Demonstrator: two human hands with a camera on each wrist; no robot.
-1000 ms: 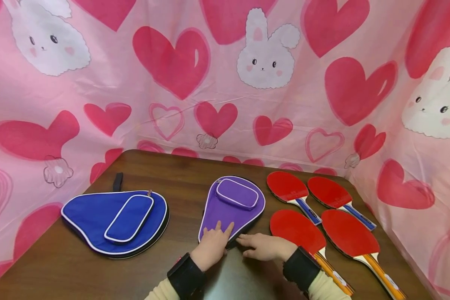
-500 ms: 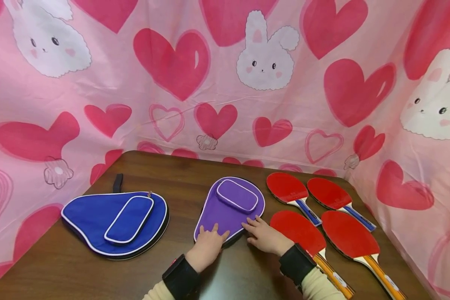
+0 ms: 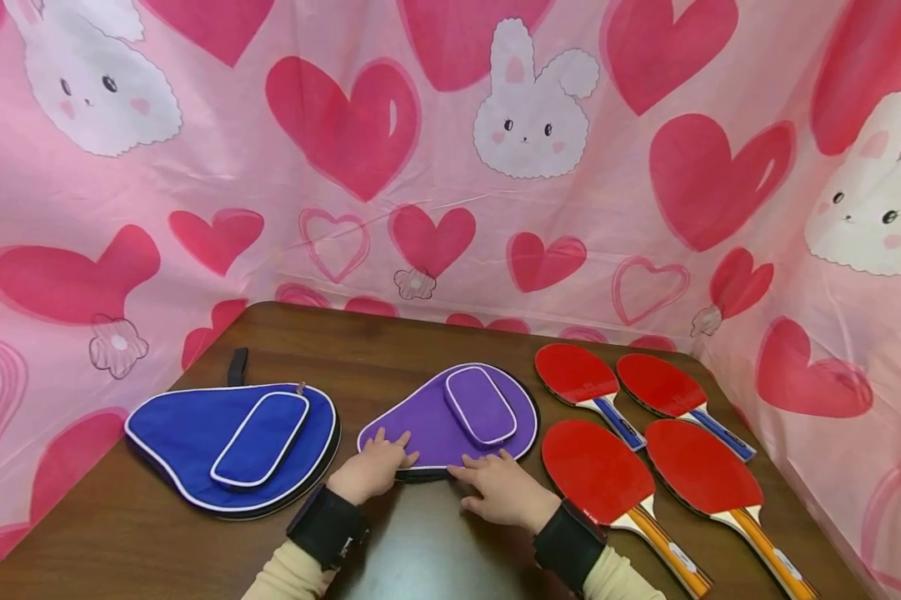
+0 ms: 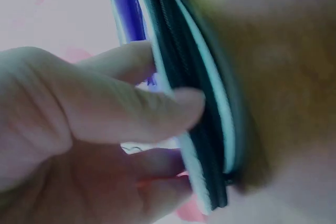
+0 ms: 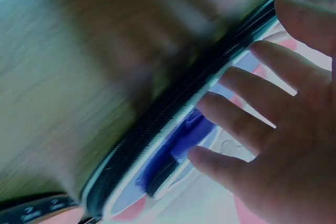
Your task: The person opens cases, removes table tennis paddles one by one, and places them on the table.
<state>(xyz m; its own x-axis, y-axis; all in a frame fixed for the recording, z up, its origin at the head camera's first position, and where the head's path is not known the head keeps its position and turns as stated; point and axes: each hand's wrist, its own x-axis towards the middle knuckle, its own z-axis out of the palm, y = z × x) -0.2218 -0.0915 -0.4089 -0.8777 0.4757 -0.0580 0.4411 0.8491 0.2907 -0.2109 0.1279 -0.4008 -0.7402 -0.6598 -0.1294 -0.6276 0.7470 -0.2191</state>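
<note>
A purple table tennis bat case point(image 3: 418, 423) with white piping and a small front pocket lies flat in the middle of the head view, its narrow end to the left. My left hand point(image 3: 375, 468) grips that narrow end. In the left wrist view the thumb point(image 4: 178, 111) lies against the black zipped side, with the other fingers over the top face. My right hand point(image 3: 506, 490) rests on the near edge of the wide part, fingers spread and fairly straight. In the right wrist view its fingertips touch the piping beside the zip point(image 5: 173, 103).
A blue bat case point(image 3: 172, 429) with a black strap lies to the left. Several red table tennis bats lie on the right, including a blue-handled bat point(image 3: 576, 373) and an orange-handled bat point(image 3: 598, 468). A pink heart-print curtain point(image 3: 435, 167) surrounds the brown table point(image 3: 330, 333).
The purple case has turned clockwise, its narrow end swinging from the near side to the left. My left hand has moved left with it; my right hand has shifted along the near edge.
</note>
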